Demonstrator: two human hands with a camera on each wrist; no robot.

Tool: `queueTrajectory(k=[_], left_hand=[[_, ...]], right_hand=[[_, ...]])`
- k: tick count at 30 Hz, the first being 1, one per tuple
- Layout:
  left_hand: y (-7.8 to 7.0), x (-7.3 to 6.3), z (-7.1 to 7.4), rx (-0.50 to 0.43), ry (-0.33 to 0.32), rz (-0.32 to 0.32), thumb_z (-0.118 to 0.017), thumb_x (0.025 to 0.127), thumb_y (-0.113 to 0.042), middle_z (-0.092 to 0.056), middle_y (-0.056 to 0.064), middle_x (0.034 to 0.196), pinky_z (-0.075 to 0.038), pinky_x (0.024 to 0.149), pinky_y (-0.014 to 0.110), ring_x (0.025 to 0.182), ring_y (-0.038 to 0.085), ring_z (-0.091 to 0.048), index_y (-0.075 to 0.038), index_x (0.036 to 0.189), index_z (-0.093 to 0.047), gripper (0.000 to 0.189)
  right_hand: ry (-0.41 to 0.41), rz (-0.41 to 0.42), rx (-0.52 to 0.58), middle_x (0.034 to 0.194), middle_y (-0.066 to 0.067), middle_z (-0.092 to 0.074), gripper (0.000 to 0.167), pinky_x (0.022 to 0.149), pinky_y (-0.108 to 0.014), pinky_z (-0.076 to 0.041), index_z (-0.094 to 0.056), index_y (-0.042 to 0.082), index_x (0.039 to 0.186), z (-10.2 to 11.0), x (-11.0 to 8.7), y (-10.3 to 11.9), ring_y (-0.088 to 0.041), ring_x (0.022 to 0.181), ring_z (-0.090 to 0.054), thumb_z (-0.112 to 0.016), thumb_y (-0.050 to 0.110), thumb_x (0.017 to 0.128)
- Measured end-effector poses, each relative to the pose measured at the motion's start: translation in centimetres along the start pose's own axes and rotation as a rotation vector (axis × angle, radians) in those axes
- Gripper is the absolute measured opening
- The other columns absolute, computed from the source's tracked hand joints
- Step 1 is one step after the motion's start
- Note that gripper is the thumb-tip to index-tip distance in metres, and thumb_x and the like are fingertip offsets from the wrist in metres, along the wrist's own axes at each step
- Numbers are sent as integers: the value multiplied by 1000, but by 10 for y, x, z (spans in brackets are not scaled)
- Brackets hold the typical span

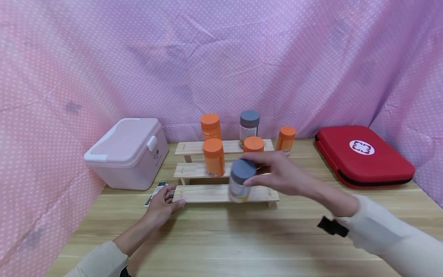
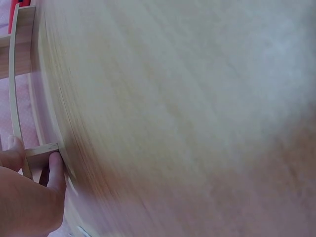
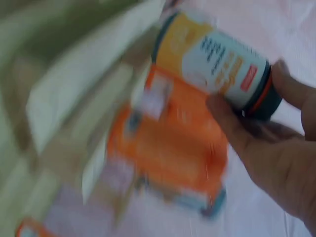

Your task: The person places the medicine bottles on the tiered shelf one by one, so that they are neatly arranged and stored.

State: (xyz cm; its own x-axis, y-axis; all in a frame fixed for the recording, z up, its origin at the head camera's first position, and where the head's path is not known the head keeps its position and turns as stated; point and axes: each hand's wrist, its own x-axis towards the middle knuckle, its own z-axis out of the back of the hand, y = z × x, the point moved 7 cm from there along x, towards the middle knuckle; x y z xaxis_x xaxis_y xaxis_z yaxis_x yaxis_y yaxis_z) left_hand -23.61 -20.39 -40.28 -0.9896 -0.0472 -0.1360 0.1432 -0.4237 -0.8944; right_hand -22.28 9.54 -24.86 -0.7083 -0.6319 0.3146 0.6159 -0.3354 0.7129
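Note:
My right hand grips a jar with a grey lid by its lid. The jar hangs over the lowest step of a three-step wooden rack; whether its base touches the wood I cannot tell. In the right wrist view the jar shows a white and yellow label. The left hand pinches the left end of that lowest step, and the left wrist view shows its thumb and a finger around the end. One orange jar and another orange jar stand on the middle step.
On the top step are an orange jar and a second grey-lidded jar. A smaller orange jar is right of the rack. A pale pink box stands left, a red case right. A printed card lies near the left hand.

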Motion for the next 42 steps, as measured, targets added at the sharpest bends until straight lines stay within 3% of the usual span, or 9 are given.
queueTrajectory(k=[5, 11, 17, 29, 35, 39, 42], left_hand=[[-1, 0, -1, -3, 8, -5, -71, 87, -7, -58, 22, 126, -49, 86, 25, 112, 29, -57, 3, 137, -41, 59], [0, 2, -1, 1, 1, 11, -71, 87, -8, -56, 22, 128, -49, 89, 28, 115, 30, -56, 2, 138, -40, 60], [-1, 1, 0, 12, 10, 26, -70, 88, -8, -55, 22, 131, -46, 98, 39, 118, 31, -54, 2, 139, -39, 61], [-1, 3, -1, 14, 12, 19, -70, 87, -7, -55, 22, 130, -48, 95, 31, 118, 31, -55, 2, 138, -39, 61], [-1, 3, -1, 14, 7, 0, -70, 87, -6, -57, 23, 127, -50, 88, 24, 116, 33, -56, 3, 137, -40, 59], [-1, 3, -1, 31, 4, 2, -70, 87, -7, -57, 23, 127, -49, 92, 31, 116, 32, -56, 2, 138, -40, 59], [0, 2, -1, 40, 6, 11, -70, 88, -9, -58, 21, 127, -47, 96, 36, 116, 31, -56, 1, 138, -40, 60]], right_hand=[[-14, 49, 95, 108, -2, -66, 47, 81, -25, -55, -60, 8, 126, -39, 27, 7, -13, 95, -64, -77, 12, 82], [-3, -11, 74, 103, 0, -66, 40, 80, -23, -54, -61, 11, 119, -63, 46, 0, -10, 93, -63, -77, 12, 82], [18, -35, 11, 102, 2, -66, 39, 80, -26, -54, -62, 11, 116, -71, 51, -8, -9, 92, -63, -78, 14, 81], [-7, -79, -80, 99, 5, -66, 38, 77, -21, -53, -62, 12, 113, -70, 52, -16, -6, 88, -62, -79, 20, 80], [-27, -92, -56, 111, 0, -66, 51, 80, -25, -55, -57, 9, 126, -61, 41, -11, -15, 100, -64, -79, 20, 81], [-40, -60, -75, 125, -6, -62, 58, 85, -31, -54, -52, 8, 135, -42, 14, -3, -22, 108, -62, -77, 19, 83], [-16, -24, -84, 127, -6, -61, 56, 87, -33, -53, -53, 8, 136, -22, -12, -5, -19, 106, -63, -75, 17, 85]])
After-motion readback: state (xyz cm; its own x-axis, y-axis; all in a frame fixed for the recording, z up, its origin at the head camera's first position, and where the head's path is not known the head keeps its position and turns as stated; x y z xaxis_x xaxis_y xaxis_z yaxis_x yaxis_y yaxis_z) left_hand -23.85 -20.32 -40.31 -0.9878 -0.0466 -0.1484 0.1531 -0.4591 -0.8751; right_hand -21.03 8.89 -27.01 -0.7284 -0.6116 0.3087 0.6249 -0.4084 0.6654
